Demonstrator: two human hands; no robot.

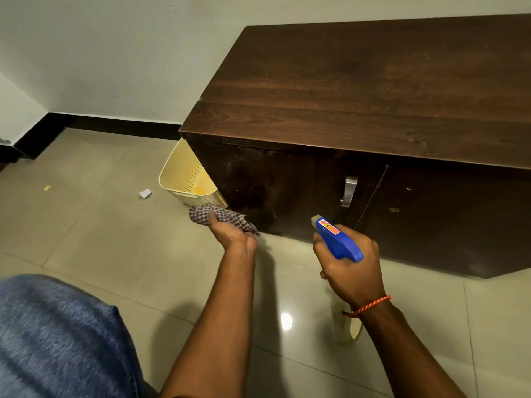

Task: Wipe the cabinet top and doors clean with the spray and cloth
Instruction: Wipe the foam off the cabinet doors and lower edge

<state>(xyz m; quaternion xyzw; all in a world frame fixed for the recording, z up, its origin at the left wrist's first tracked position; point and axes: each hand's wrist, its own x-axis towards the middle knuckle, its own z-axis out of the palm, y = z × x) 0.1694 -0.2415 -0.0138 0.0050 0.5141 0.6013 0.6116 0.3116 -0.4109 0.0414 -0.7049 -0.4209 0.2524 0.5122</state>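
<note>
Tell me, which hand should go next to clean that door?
Probably the right hand: it grips the spray bottle, nozzle aimed at the door. The left hand holds the cloth, ready for wiping.

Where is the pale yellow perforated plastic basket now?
In the head view, the basket stands on the floor at the left end of the dark wooden cabinet, just beyond the checked cloth in the left hand.
</note>
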